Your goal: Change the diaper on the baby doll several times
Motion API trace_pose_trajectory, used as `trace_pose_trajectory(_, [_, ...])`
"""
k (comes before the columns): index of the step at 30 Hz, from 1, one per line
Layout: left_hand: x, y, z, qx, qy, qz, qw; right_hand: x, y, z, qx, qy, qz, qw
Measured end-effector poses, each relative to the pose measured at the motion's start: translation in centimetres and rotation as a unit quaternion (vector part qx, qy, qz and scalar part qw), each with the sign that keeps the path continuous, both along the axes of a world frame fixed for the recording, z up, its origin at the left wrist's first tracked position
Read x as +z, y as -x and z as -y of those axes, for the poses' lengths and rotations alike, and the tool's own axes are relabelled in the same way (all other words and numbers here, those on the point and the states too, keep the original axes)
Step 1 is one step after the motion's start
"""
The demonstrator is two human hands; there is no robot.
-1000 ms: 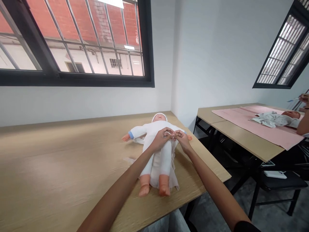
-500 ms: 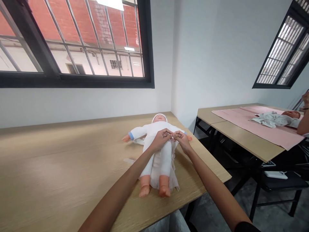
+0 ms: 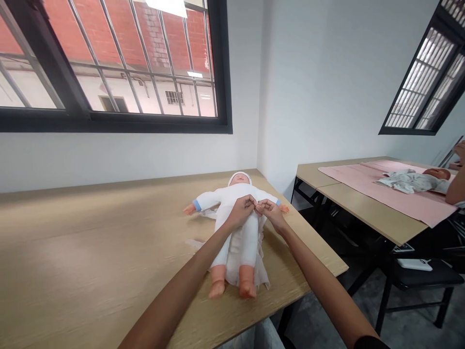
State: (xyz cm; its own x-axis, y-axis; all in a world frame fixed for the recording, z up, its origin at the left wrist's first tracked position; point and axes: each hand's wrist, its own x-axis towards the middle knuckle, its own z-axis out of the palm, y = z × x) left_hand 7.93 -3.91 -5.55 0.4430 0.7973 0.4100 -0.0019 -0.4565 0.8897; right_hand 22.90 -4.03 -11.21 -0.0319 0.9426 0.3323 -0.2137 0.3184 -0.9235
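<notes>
A baby doll [image 3: 221, 206] in white clothing with blue cuffs lies on its back on the wooden table, arms spread and bare feet towards me. Under it is a thin white garment [image 3: 234, 264], its edges showing between and beside the legs. My left hand [image 3: 242, 211] is over the doll's waist, thumb and fingers pinched together. Close against it, my right hand [image 3: 271, 212] is pinched too, its fingertips meeting those of the left. What the fingertips hold is too small and covered to make out.
The wooden table [image 3: 90, 252] stretches to the left beneath a barred window. To the right stands another table with a pink cloth [image 3: 366, 182], a second doll [image 3: 414, 181] and a person's arm [image 3: 457, 188]. Below it is a black chair [image 3: 428, 278] with a white object.
My right hand's fingers have shifted slightly left and curled a little more, close to my left hand. The doll has stayed in place.
</notes>
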Motion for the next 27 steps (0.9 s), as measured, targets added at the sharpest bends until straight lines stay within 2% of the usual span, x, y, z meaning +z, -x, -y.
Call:
trace_pose_trajectory(4, [0.19, -0.07, 0.26, 0.007, -0.003, -0.003, 1.0, -0.02, 0.04, 0.06, 0.008, -0.008, 0.021, 1.0])
trace_pose_trajectory(11, [-0.09, -0.14, 0.23, 0.03, 0.021, -0.007, 0.999, 0.09, -0.14, -0.08, -0.018, -0.005, 0.01, 1.0])
trace_pose_trajectory(17, [0.09, -0.08, 0.44, 0.011, 0.048, 0.005, 0.999, 0.04, -0.26, -0.13, -0.015, -0.012, 0.009, 1.0])
trace_pose_trajectory(27, [0.09, -0.15, 0.4, 0.021, 0.055, 0.004, 0.998, 0.04, -0.36, -0.27, -0.036, -0.007, 0.018, 0.999])
